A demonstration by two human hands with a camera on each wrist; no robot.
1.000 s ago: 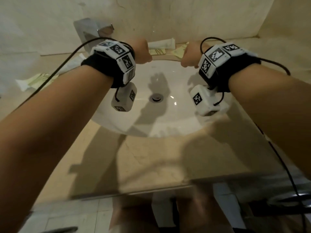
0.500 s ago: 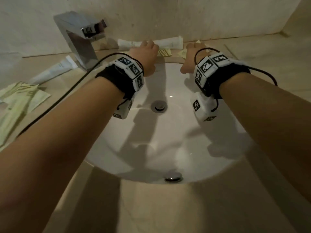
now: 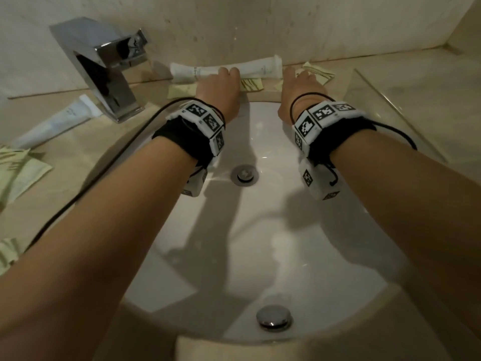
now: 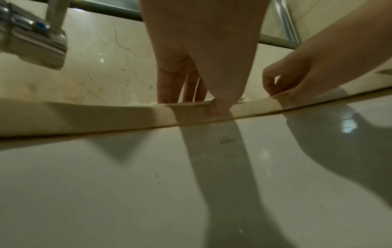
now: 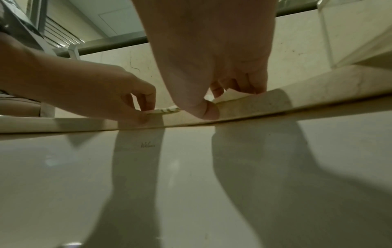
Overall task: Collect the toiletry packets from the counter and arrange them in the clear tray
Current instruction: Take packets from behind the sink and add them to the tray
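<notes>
Head view: left hand (image 3: 221, 87) and right hand (image 3: 302, 86) each pinch pale-green striped packets (image 3: 251, 84).

A white oval sink (image 3: 260, 256) is set into a beige marble tabletop (image 3: 78, 194). The bowl has a metal drain (image 3: 244, 174) in the middle and a round chrome overflow cap (image 3: 273, 317) on the near wall. A square chrome tap (image 3: 104, 66) stands at the back left of the sink. The wall (image 3: 286, 24) behind is the same beige marble, with thin dark veins, and it meets a side wall in a corner at the right. The light is dim and warm. It makes soft shadows and some bright reflections in the bowl.
</notes>
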